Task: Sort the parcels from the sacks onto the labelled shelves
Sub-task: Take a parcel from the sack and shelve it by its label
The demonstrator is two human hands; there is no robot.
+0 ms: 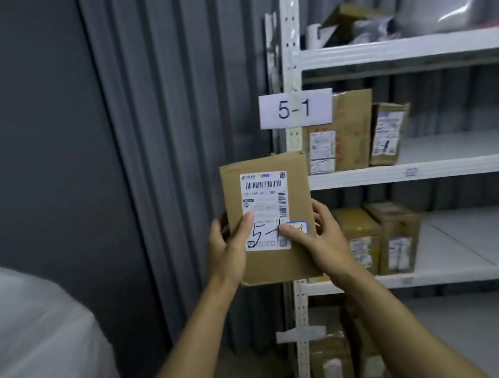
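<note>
— Since "5-1" is handwritten on the parcel (270,218), held upright before the rack (292,38), where should it be placed?
— On the shelf (459,143) level with the 5-1 sign (296,109), stood beside the boxes (352,129) there, label kept outward.
— How is it gripped?
— Its sides are clasped by the left hand (231,249) and right hand (316,237), thumbs pressed on the label, forearms raised.

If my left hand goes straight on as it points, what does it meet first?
Left hand, gripping the brown cardboard parcel, likely meets the white 5-1 paper sign; depth unclear.
</note>
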